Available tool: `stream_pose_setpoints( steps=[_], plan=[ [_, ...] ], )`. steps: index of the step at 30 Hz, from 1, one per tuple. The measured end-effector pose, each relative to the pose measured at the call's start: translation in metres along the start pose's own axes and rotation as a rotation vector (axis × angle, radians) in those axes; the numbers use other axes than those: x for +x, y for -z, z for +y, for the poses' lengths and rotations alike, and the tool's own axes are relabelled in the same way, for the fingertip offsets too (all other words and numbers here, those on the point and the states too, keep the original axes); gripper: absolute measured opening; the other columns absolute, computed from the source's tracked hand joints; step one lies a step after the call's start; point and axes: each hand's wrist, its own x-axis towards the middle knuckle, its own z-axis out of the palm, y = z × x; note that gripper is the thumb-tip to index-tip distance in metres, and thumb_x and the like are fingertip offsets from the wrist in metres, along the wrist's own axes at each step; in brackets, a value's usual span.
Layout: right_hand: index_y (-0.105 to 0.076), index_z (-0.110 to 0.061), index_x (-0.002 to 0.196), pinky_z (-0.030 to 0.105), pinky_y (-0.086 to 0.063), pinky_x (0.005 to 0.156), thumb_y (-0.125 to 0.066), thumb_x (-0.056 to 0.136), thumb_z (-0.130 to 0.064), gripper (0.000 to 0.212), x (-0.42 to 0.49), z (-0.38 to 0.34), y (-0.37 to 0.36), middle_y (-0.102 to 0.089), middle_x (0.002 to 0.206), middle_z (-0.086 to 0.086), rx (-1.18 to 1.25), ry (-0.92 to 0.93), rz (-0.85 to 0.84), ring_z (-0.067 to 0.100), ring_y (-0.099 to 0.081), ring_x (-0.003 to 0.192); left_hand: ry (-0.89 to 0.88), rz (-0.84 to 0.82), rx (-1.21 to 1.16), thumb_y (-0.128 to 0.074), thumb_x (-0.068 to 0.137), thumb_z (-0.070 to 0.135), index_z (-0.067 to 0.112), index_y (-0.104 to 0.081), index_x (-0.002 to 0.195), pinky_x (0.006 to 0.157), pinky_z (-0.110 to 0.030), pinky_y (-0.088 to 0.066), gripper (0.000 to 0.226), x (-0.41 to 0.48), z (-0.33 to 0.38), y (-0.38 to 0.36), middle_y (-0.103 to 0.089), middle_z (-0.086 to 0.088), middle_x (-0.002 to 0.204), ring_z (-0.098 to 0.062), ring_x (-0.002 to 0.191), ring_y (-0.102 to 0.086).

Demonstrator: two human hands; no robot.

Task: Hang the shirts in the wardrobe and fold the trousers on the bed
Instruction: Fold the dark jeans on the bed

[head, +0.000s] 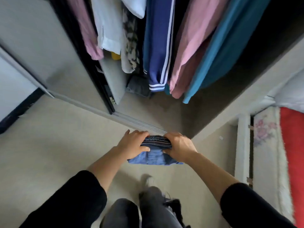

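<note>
- The wardrobe [41, 46] stands open, its sliding door pushed to the left and its track running across the floor [57, 145].
- The bed [266, 153] fills the right edge of the view, with a floral cover and a red blanket [292, 145] on it.
- Clothes hang in a row inside the wardrobe: a teal garment [222, 55] at the right, a pink shirt [194, 46] beside it, then a navy jacket [158, 46] with white stripes, a patterned piece [130, 46], a white shirt [108, 30] and a pink sleeve [85, 30] at the left.
- A dark folded item [138, 86] lies on the wardrobe's floor, under the jacket.
- The jeans [155, 155], folded into a thick blue bundle, are held in the air over the floor, just short of the track and well apart from the bed.
- The left hand [133, 143] grips the bundle's left end, fingers curled over the far edge and thumb pressed on the near face.
- The right hand [179, 145] grips the right end the same way.
</note>
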Motion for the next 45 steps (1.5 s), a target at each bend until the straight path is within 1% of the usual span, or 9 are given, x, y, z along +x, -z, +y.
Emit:
stream_pose_setpoints(
  steps=[11,18,26,30,33,38,40,42,45],
  plan=[
    [-0.053,-0.026,0.116,0.032,-0.043,0.085,-0.068,0.08,-0.042,0.042,0.217,-0.08,-0.017,-0.058,0.114,-0.004,-0.043,-0.066,-0.039,0.021,-0.053,0.109,0.03,-0.037,0.021,-0.06,0.09,0.03,0.019,-0.049,0.119,0.103,-0.04,-0.033,0.033,0.103,-0.198,0.052,-0.059,-0.002,0.119,-0.022,0.118,-0.047],
    [-0.044,-0.019,0.128,0.038,-0.048,0.086,-0.058,0.087,-0.029,0.044,0.342,-0.056,-0.122,-0.05,0.126,-0.001,-0.067,-0.171,-0.033,0.022,-0.044,0.12,-0.025,0.003,0.086,-0.056,0.087,0.017,0.016,-0.048,0.12,0.091,-0.036,-0.042,0.034,0.213,-0.302,-0.019,-0.06,-0.002,0.115,-0.023,0.116,-0.047],
    [-0.044,-0.019,0.131,0.039,-0.05,0.084,-0.058,0.088,-0.029,0.047,0.45,0.057,-0.221,-0.053,0.125,0.002,-0.195,-0.222,0.156,0.024,-0.046,0.119,-0.159,0.317,0.208,-0.061,0.083,0.016,0.016,-0.049,0.116,0.078,-0.034,-0.046,0.034,0.36,-0.352,-0.146,-0.056,-0.002,0.114,-0.023,0.112,-0.051],
    [-0.046,-0.02,0.131,0.038,-0.049,0.08,-0.06,0.087,-0.025,0.047,0.482,0.124,-0.242,-0.052,0.125,0.001,-0.343,-0.25,0.314,0.024,-0.046,0.117,-0.283,0.581,0.23,-0.084,0.056,0.015,0.01,-0.064,0.106,0.075,-0.031,-0.053,0.055,0.434,-0.346,-0.191,-0.066,-0.005,0.096,-0.026,0.097,-0.062],
    [-0.052,-0.011,0.128,0.041,-0.051,0.075,-0.069,0.076,-0.01,0.055,0.494,0.169,-0.267,-0.055,0.124,0.006,-0.424,-0.251,0.493,0.029,-0.049,0.116,-0.357,0.687,0.106,-0.081,0.056,0.004,0.004,-0.065,0.111,0.092,-0.034,-0.05,0.057,0.486,-0.336,-0.228,-0.069,-0.01,0.104,-0.03,0.11,-0.061],
    [-0.06,-0.006,0.122,0.04,-0.038,0.091,-0.075,0.062,-0.007,0.062,0.489,0.231,-0.363,-0.06,0.123,0.013,-0.484,-0.392,0.402,0.034,-0.051,0.12,-0.472,0.559,0.088,-0.078,0.062,0.002,0.01,-0.069,0.108,0.092,-0.029,-0.051,0.047,0.525,-0.326,-0.34,-0.07,-0.004,0.106,-0.023,0.116,-0.06],
    [-0.066,-0.009,0.105,0.039,-0.043,0.082,-0.073,0.058,-0.007,0.048,0.484,0.241,-0.405,-0.063,0.108,0.01,-0.499,-0.388,0.326,0.033,-0.058,0.106,-0.498,0.465,0.193,-0.083,0.057,0.014,0.016,-0.073,0.098,0.087,-0.025,-0.053,0.042,0.524,-0.327,-0.377,-0.071,0.002,0.097,-0.019,0.108,-0.064],
    [-0.068,-0.008,0.083,0.038,-0.049,0.068,-0.076,0.045,-0.004,0.039,0.482,0.245,-0.429,-0.062,0.089,0.011,-0.481,-0.384,0.313,0.034,-0.061,0.082,-0.478,0.353,0.266,-0.074,0.07,0.016,0.015,-0.063,0.115,0.102,-0.028,-0.043,0.046,0.527,-0.332,-0.397,-0.06,0.0,0.118,-0.02,0.124,-0.05],
    [-0.067,-0.006,0.08,0.037,-0.05,0.062,-0.077,0.042,-0.003,0.039,0.486,0.257,-0.431,-0.059,0.083,0.014,-0.508,-0.43,0.366,0.035,-0.06,0.073,-0.499,0.347,0.321,-0.072,0.072,0.013,0.015,-0.061,0.115,0.096,-0.032,-0.044,0.045,0.539,-0.334,-0.395,-0.054,-0.003,0.121,-0.026,0.122,-0.048]
  ],
)
